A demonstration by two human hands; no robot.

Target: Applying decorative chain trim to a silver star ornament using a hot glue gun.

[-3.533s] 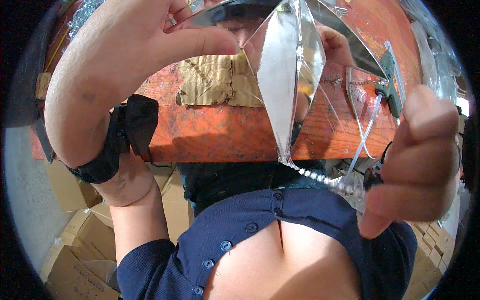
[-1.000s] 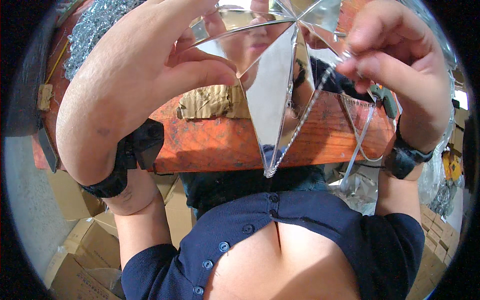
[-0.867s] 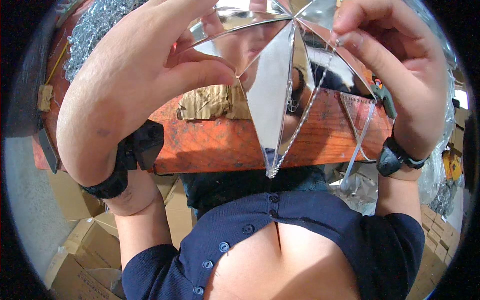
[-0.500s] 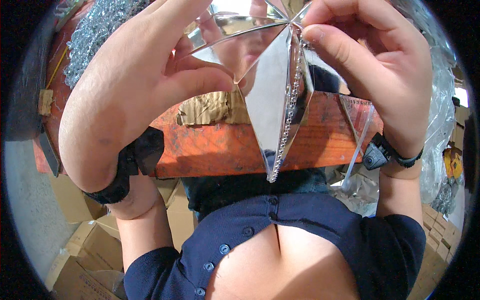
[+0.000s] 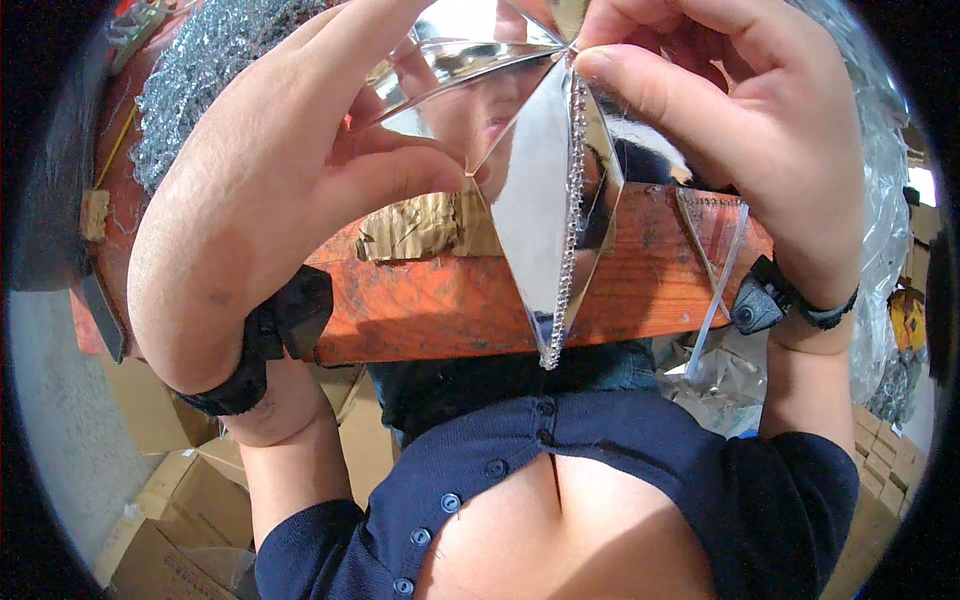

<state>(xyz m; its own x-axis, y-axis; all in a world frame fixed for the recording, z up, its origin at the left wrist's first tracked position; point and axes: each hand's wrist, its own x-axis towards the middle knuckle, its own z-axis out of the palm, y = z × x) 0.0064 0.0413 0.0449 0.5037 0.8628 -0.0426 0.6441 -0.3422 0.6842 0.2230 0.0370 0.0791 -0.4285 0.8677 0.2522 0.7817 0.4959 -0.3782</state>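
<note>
Above the orange tabletop [image 5: 440, 300], my left hand [image 5: 270, 190] grips the mirrored faceted ornament [image 5: 535, 220]; my right hand [image 5: 760, 130] pinches its bead chain [image 5: 570, 210]. Light, rigid, likely fragile: hold edges.

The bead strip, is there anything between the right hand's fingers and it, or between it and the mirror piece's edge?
Nothing visible. The right hand already pinches the bead strip at its top, and the strip lies along the edge of the mirror piece, which the left hand holds.
</note>
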